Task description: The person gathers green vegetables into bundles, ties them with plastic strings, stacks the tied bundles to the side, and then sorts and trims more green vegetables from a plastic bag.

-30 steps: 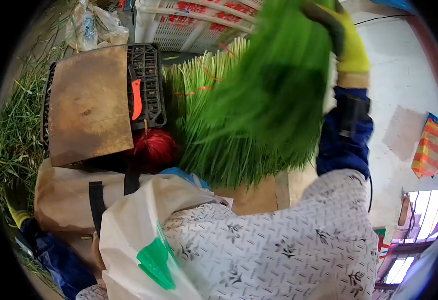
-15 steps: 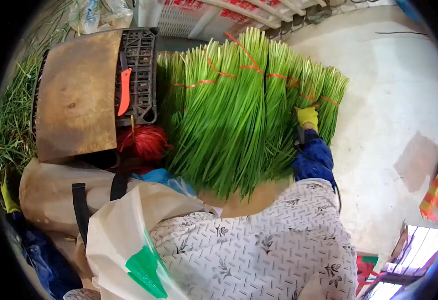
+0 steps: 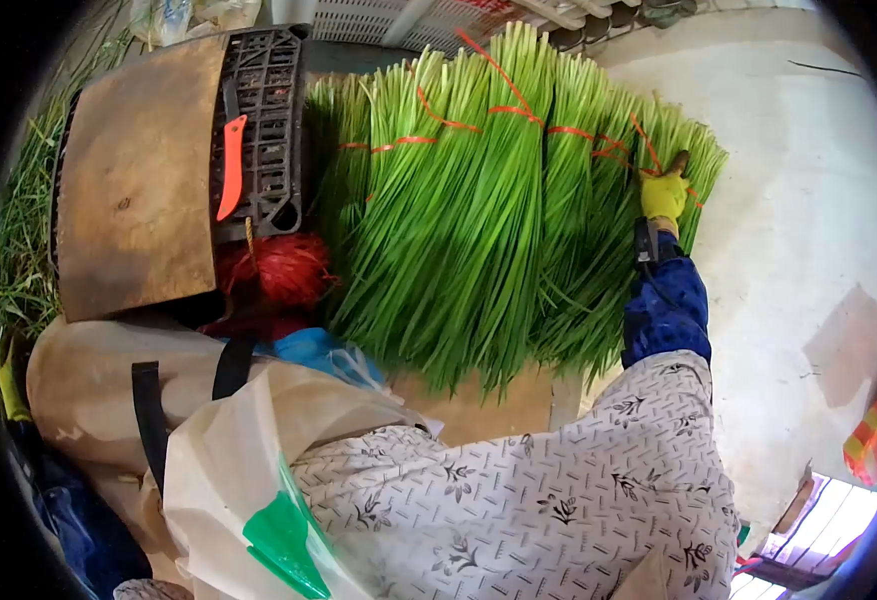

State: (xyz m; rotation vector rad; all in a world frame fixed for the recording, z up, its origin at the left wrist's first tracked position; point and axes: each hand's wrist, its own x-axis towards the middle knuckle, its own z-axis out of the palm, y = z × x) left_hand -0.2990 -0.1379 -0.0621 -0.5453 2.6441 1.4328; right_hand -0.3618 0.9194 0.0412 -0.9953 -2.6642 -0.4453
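My right hand [image 3: 665, 196], in a yellow glove with dark fingertips, is closed on the tied end of a chive bundle [image 3: 680, 130] at the right end of the row. Its undersides and some fingers are hidden among the stems. More bundles of long green chives [image 3: 458, 230] lie side by side, pale cut ends away from me, bound with orange-red ties [image 3: 404, 142]. At the far left edge, a sliver of my yellow-gloved left hand [image 3: 12, 388] shows beside loose green leaves [image 3: 23, 240]; its fingers cannot be made out.
A wooden board [image 3: 138, 180] lies on a black plastic crate [image 3: 263, 130], with an orange-handled knife [image 3: 233, 165] on it. Red tie strands [image 3: 283, 270] hang below. White slatted crates [image 3: 368, 20] stand behind. Pale floor [image 3: 808, 150] lies right; a striped bag [image 3: 873, 430] sits at the edge.
My right hand has moved right and up along the row to the end bundle. The view has shifted slightly. My left hand stays at the left edge.
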